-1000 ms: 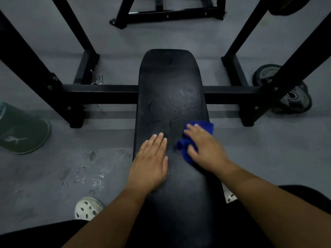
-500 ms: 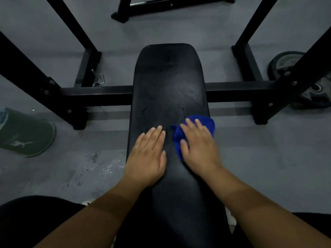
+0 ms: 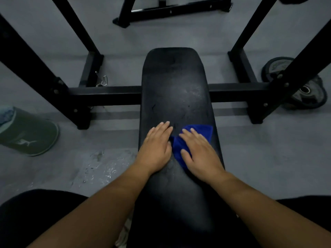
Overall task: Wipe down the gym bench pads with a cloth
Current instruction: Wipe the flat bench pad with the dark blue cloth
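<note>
Bench pad (image 3: 174, 83) is getting its near half worked over. The blue cloth (image 3: 202, 129) is lying flat on it just right of the centre line, under the person's right hand (image 3: 200, 154), whose fingers are spread and straight, pressing rather than gripping. Over the last second that hand has been sliding the cloth leftward, from the pad's right edge in toward the middle, so the cloth's near corner is now reaching the side of the left hand (image 3: 155, 145). The left hand is staying where it was, palm down with fingers extended on the pad's left side, holding nothing and apparently bracing. I am reading this as one cross stroke finishing. Farther up, level with the frame's crossbar (image 3: 103, 94), the pad is showing a pale, speckled patch, so most of the wiping is looking undone.
</note>
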Tool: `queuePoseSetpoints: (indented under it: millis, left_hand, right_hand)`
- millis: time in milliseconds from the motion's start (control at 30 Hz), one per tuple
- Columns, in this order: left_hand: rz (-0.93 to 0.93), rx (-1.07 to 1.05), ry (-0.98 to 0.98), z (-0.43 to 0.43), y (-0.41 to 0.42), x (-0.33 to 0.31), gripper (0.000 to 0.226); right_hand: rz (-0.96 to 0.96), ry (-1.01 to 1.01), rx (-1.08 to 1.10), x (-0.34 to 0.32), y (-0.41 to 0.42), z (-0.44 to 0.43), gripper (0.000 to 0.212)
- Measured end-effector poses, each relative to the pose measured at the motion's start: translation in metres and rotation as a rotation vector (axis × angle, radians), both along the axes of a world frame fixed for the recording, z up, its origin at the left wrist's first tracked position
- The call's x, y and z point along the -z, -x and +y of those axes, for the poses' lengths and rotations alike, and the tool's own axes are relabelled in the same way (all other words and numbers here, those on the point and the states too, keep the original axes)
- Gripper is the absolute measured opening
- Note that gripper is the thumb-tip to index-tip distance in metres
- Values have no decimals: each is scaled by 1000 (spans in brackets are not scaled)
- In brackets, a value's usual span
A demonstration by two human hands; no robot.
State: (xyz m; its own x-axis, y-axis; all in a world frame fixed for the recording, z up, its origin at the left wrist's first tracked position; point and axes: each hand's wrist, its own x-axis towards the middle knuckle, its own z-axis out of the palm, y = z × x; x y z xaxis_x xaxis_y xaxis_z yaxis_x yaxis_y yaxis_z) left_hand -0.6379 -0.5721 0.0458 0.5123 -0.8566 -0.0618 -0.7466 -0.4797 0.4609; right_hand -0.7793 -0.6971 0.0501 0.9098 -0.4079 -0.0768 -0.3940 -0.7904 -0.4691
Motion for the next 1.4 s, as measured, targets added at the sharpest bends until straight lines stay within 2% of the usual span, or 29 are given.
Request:
queuePoseSetpoints:
  millis: [167, 233, 300, 333, 400, 467, 533, 633, 733, 867, 933, 1000, 1133, 1200, 1300, 1333, 1400]
  left_hand:
    - [168, -153, 159, 43, 23, -19, 57]
    - [216, -187, 205, 59, 36, -25, 52]
    - [199, -199, 179, 72, 44, -27, 54]
    - [149, -170, 126, 77, 47, -26, 59]
    - [3, -63, -42, 83, 55, -20, 71]
    - [-119, 12, -176, 88, 66, -13, 72]
    - [-164, 2, -175, 100, 77, -8, 60]
    - [-147, 33, -153, 137, 105, -6, 50]
    - [-168, 53, -178, 147, 117, -6, 53]
    - [-177, -138, -184, 88, 75, -8, 65]
    - [-152, -149, -247, 58, 59, -11, 65]
    - [-170, -34, -256, 47, 50, -10, 64]
    - [-314, 434, -207, 85, 18, -13, 65]
    - [-393, 364, -260, 80, -9, -13, 65]
    - [-320, 60, -299, 22, -10, -24, 66]
    - [-301, 56, -264, 5, 0, -24, 67]
    - [-235, 231, -210, 0, 19, -23, 71]
  right_hand:
    - [-16, -384, 103, -23, -5, 47, 70]
    - [-65, -599, 99, -33, -15, 70, 71]
    - [-148, -770, 157, -39, -18, 80, 65]
    - [-192, -784, 219, -41, -14, 79, 64]
    - [-244, -598, 341, -38, 2, 68, 64]
    - [-204, -276, 342, -26, 28, 57, 59]
    - [-101, -42, 258, -8, 53, 55, 51]
    - [-37, 100, 175, 9, 67, 60, 49]
    - [-31, 140, 186, 9, 64, 59, 54]
    - [-15, 157, 188, 11, 62, 58, 55]
    - [-9, 162, 187, 12, 62, 59, 54]
    - [-15, 171, 189, 12, 61, 57, 54]
    - [-21, 167, 178, 13, 62, 55, 53]
    - [-12, 171, 177, 14, 61, 55, 52]
    - [-12, 176, 181, 16, 62, 54, 52]
    - [-19, 174, 177, 17, 63, 54, 52]
    - [-30, 161, 178, 18, 63, 54, 53]
